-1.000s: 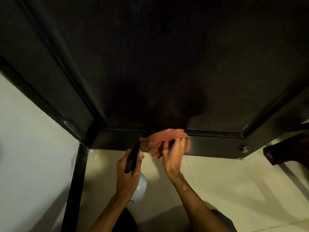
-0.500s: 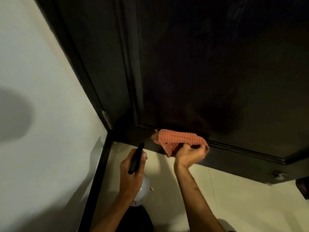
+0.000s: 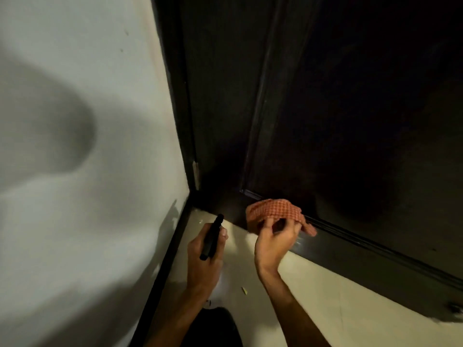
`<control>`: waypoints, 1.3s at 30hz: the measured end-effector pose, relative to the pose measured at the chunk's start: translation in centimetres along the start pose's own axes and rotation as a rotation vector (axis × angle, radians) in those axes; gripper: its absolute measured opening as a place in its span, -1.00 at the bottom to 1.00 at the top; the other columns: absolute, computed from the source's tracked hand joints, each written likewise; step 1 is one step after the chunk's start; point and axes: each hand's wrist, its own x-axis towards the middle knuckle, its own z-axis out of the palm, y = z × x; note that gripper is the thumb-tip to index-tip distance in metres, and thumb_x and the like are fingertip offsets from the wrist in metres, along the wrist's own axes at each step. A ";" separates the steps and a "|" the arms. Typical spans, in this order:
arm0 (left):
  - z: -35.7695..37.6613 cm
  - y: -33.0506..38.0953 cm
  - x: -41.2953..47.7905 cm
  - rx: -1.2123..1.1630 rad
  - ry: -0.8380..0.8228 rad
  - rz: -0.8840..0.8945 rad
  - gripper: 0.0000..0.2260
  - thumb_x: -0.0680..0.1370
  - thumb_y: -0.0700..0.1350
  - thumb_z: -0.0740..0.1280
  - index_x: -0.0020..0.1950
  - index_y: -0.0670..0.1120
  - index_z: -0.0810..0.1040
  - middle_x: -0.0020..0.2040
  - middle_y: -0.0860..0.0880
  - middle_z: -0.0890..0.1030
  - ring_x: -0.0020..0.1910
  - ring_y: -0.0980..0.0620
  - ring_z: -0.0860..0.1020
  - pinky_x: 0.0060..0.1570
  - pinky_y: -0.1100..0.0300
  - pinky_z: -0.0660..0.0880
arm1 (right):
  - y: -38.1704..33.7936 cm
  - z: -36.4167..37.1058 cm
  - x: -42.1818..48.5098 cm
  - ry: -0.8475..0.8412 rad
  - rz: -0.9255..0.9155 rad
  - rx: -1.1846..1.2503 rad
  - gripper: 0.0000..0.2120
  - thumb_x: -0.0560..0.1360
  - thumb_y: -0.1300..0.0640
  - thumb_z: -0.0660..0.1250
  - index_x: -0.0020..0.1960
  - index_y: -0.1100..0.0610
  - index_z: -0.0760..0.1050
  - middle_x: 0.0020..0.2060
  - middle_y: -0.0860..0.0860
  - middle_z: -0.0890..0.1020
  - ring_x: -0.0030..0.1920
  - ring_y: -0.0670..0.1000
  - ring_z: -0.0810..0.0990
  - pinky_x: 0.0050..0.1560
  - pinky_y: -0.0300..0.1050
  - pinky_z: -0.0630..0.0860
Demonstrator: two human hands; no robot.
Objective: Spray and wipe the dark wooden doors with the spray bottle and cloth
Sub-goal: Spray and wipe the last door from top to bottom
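Note:
The dark wooden door [image 3: 325, 108] fills the upper right. My right hand [image 3: 275, 240] presses an orange checked cloth [image 3: 274, 211] against the door's bottom rail, near its left corner. My left hand [image 3: 204, 256] grips a spray bottle [image 3: 211, 236] by its black nozzle head, which points up toward the door; the white body shows only as a pale patch under the hand. The bottle hangs over the floor, left of the cloth and apart from the door.
A white wall [image 3: 75, 171] with a black skirting strip [image 3: 165, 271] closes the left side. The door's dark frame [image 3: 180, 96] meets it in the corner. Cream floor tiles [image 3: 325, 296] lie below, with a small yellow scrap [image 3: 245, 291].
The view has swung left toward the wall corner. My right hand has slid the cloth left along the bottom rail. My left hand keeps the bottle at the same spot.

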 end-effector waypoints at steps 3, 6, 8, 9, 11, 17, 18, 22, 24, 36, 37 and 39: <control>0.0 -0.3 0.7 0.032 0.000 -0.009 -0.90 0.61 0.12 0.39 -0.02 0.12 0.61 -0.22 -0.08 0.64 -0.20 0.06 0.63 -0.20 0.37 0.54 | 0.1 -0.1 -1.8 -0.078 -0.333 -0.183 -0.54 0.50 0.08 0.46 0.28 0.27 0.42 0.29 0.27 0.42 0.33 0.19 0.37 0.40 0.02 0.30; -0.2 -0.8 1.6 0.057 0.002 0.016 -0.73 0.61 0.21 0.37 -0.04 0.02 0.62 -0.25 -0.03 0.64 -0.30 0.09 0.61 -0.27 0.34 0.52 | 0.8 0.5 -1.0 -0.210 -0.652 -0.347 -0.63 0.47 0.20 0.53 0.15 0.24 0.42 -0.03 0.21 0.54 0.00 0.14 0.46 -0.01 -0.03 0.37; -0.3 -1.1 1.7 0.045 0.015 0.022 -0.68 0.57 0.20 0.33 -0.01 -0.04 0.63 -0.23 -0.01 0.64 -0.26 0.07 0.62 -0.24 0.32 0.53 | 0.5 1.5 1.0 -0.341 -0.758 -0.477 -0.76 0.46 0.35 0.46 0.07 0.25 0.49 -0.14 0.18 0.53 -0.16 0.14 0.49 -0.16 -0.12 0.26; -0.2 -1.1 1.7 0.025 0.031 0.033 -0.68 0.57 0.18 0.33 0.01 -0.06 0.64 -0.22 -0.01 0.64 -0.22 0.05 0.63 -0.20 0.30 0.54 | 0.2 2.4 2.0 -0.375 -0.790 -0.552 -0.80 0.41 0.38 0.41 0.01 0.26 0.52 -0.20 0.18 0.51 -0.25 0.12 0.47 -0.19 -0.16 0.19; -0.2 -1.4 1.6 0.012 0.058 0.058 -0.71 0.58 0.14 0.35 0.02 -0.07 0.64 -0.23 -0.05 0.62 -0.22 0.01 0.62 -0.19 0.24 0.56 | -0.6 3.9 3.1 -0.405 -0.906 -0.733 -0.74 0.28 0.39 0.45 -0.04 0.28 0.58 -0.27 0.18 0.54 -0.34 0.10 0.47 -0.30 -0.11 0.28; -1.3 -2.1 1.6 0.015 0.050 0.063 -0.92 0.62 0.00 0.39 0.00 0.02 0.64 -0.22 -0.14 0.65 -0.23 0.02 0.65 -0.20 0.24 0.57 | 0.7 3.3 3.2 -0.653 -1.044 -0.850 -0.73 0.54 0.26 0.26 0.20 0.26 0.59 0.23 0.16 0.51 0.26 0.24 0.43 0.06 0.12 0.61; -1.4 -2.2 1.6 -0.002 0.052 0.066 -0.83 0.61 0.03 0.37 0.02 -0.04 0.65 -0.21 -0.18 0.64 -0.23 -0.02 0.65 -0.20 0.20 0.59 | -0.1 3.3 3.6 -0.609 -1.095 -0.850 -0.72 0.50 0.29 0.35 0.20 0.27 0.60 0.23 0.18 0.53 0.27 0.26 0.41 0.02 0.13 0.64; -1.8 -2.3 1.9 -0.015 0.096 0.032 -0.94 0.61 -0.07 0.42 0.05 -0.02 0.66 -0.11 -0.02 0.70 -0.13 0.11 0.68 -0.10 0.32 0.59 | -5.5 4.3 4.8 -0.358 -1.200 -0.825 -0.48 0.38 0.34 0.29 0.34 0.33 0.50 0.30 0.26 0.42 0.32 0.34 0.34 0.23 0.21 0.54; -1.9 -1.7 1.9 -0.009 0.115 -0.003 -0.86 0.62 -0.21 0.43 0.06 0.04 0.64 -0.10 0.18 0.71 -0.08 0.25 0.66 -0.05 0.43 0.54 | -4.8 5.1 4.9 -0.510 -1.249 -1.037 -0.34 0.49 0.27 0.21 0.57 0.33 0.21 0.49 0.27 0.27 0.46 0.36 0.26 0.45 0.23 0.35; -2.8 -2.5 1.5 -0.013 0.158 -0.015 -0.81 0.58 0.22 0.36 0.08 0.15 0.60 -0.13 0.26 0.71 -0.13 0.32 0.63 -0.12 0.48 0.50 | 5.5 10.8 4.7 -1.176 -0.975 -0.864 -0.52 0.72 0.08 0.03 0.61 0.17 0.26 0.53 0.15 0.39 0.54 0.11 0.35 0.60 -0.12 0.07; -3.0 -2.6 1.5 -0.013 0.152 -0.027 -0.70 0.55 0.32 0.35 0.05 0.13 0.62 -0.16 0.16 0.71 -0.15 0.29 0.63 -0.13 0.48 0.49 | 6.0 9.9 4.8 -1.248 -0.907 -0.857 -0.58 0.71 0.05 0.11 0.53 0.12 0.41 0.38 0.10 0.55 0.41 0.04 0.50 0.52 -0.24 0.16; -3.5 -3.2 1.4 0.002 0.158 -0.058 -0.64 0.52 0.34 0.35 0.03 0.07 0.64 -0.18 0.01 0.70 -0.14 0.20 0.64 -0.13 0.45 0.51 | 6.7 7.8 5.6 -1.240 -1.012 -0.956 -0.83 0.67 -0.13 0.22 0.19 -0.18 0.54 -0.05 -0.11 0.65 -0.04 -0.18 0.63 0.18 -0.21 0.46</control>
